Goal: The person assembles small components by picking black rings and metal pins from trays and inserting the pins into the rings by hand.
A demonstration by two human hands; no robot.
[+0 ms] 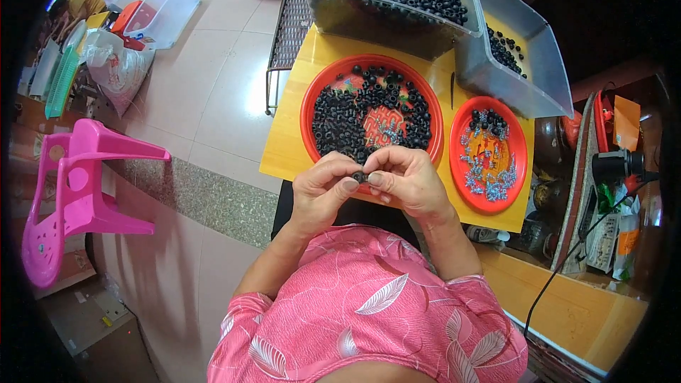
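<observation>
My left hand (323, 195) pinches a small round black plastic part (359, 177) between thumb and fingers, just over the near rim of a large red round tray (438, 124). My right hand (413, 183) meets it there, its thumb and forefinger pressed together against the part; whatever else they grip is too small to tell. Many more black parts (337, 120) lie in the tray, with a few small silvery metal pieces (390, 131) among them. To the right, a smaller red oval tray (523, 163) holds silvery metal pieces (495, 188) and a cluster of black parts (489, 122).
Both trays rest on a yellow table (287, 145). Behind them stand a clear bin (383, 25) heaped with black parts and another clear bin (528, 89) holding fewer. A thin dark stick (452, 90) lies between the trays. A pink plastic stool (89, 177) is on the left floor.
</observation>
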